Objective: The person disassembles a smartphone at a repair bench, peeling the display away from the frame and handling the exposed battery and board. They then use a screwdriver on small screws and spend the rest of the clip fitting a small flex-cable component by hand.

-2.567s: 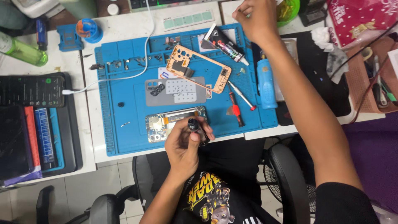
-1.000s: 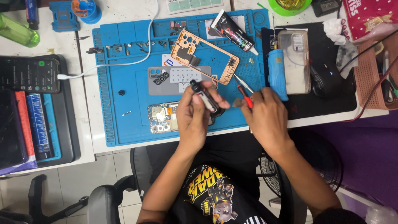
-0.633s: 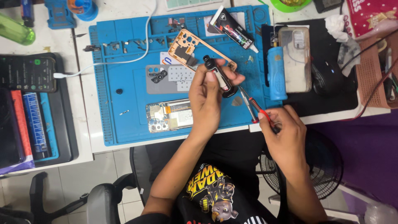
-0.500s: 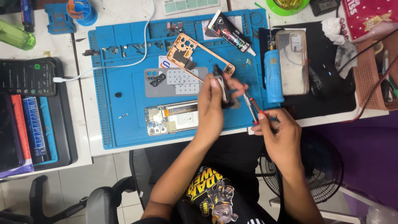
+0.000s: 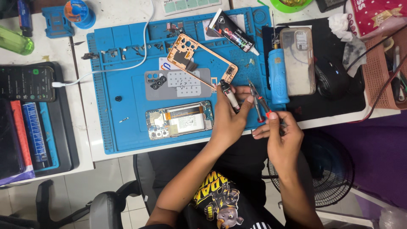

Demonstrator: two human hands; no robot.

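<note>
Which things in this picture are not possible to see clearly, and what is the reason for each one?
Head view only:
- Tip of the small black tube in the left hand: too small to tell.
- Handle of the red-tipped tool: hidden inside the right hand.
- Tiny parts on the blue mat: too small to identify.
- Green bottle: cut off by the left edge.

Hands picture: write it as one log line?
left hand: holds black tube | right hand: holds red-handled screwdriver | opened phone: on blue mat
</note>
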